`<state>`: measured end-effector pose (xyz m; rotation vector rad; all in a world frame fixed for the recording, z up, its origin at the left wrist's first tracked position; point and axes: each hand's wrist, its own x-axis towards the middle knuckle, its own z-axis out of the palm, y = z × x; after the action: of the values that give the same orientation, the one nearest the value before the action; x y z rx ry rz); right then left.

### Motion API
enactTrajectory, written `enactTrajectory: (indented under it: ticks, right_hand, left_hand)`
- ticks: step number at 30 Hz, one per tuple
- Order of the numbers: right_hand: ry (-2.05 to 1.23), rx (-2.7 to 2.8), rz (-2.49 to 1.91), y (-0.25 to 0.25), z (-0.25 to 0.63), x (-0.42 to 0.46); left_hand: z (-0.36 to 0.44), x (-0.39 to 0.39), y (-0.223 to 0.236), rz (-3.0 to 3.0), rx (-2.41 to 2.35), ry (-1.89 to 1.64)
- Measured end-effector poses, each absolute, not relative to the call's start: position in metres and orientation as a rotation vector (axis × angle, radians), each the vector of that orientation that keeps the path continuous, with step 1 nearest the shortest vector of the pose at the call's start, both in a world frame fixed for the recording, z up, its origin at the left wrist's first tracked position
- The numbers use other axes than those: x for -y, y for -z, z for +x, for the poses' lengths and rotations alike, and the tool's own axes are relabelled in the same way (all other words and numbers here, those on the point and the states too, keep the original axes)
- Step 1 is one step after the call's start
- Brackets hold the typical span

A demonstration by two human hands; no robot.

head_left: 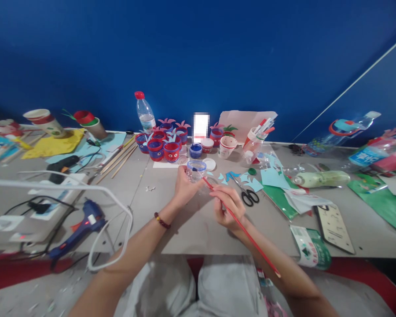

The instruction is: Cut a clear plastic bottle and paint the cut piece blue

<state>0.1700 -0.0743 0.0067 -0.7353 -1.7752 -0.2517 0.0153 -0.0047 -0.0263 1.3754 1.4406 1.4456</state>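
Note:
My left hand (184, 187) is closed around a small clear plastic cup (196, 170) with a blue-painted rim, held just above the grey table (191, 229). My right hand (229, 206) pinches a long red-handled paintbrush (242, 226). The brush tip rests at the cup's rim, and the handle slants back toward my right forearm. A beaded bracelet (161, 220) sits on my left wrist. Behind the cup stand an open pot of blue paint (196, 150) and a group of painted red and blue cups (163, 143).
Black scissors (249, 196) and blue paper scraps lie right of my hands. A blue glue gun (82, 229) and cables lie at the left. A water bottle (144, 112), a cup of pens (255, 136), wooden sticks (117, 160) and green paper (383, 202) crowd the back and right.

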Motion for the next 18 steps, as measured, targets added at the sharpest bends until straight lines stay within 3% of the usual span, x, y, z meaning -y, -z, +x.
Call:
enactTrajectory:
  ticks: [8,18]
  right_hand:
    - [0.234,1.729,-0.741,-0.008,0.171,0.071]
    - [0.275,1.671,-0.806,-0.005,0.178,0.061]
  left_hand:
    - [0.016,0.009,0.01,1.29,-1.446,-1.357]
    - [0.014,-0.002,0.019,1.191,-1.252,-1.499]
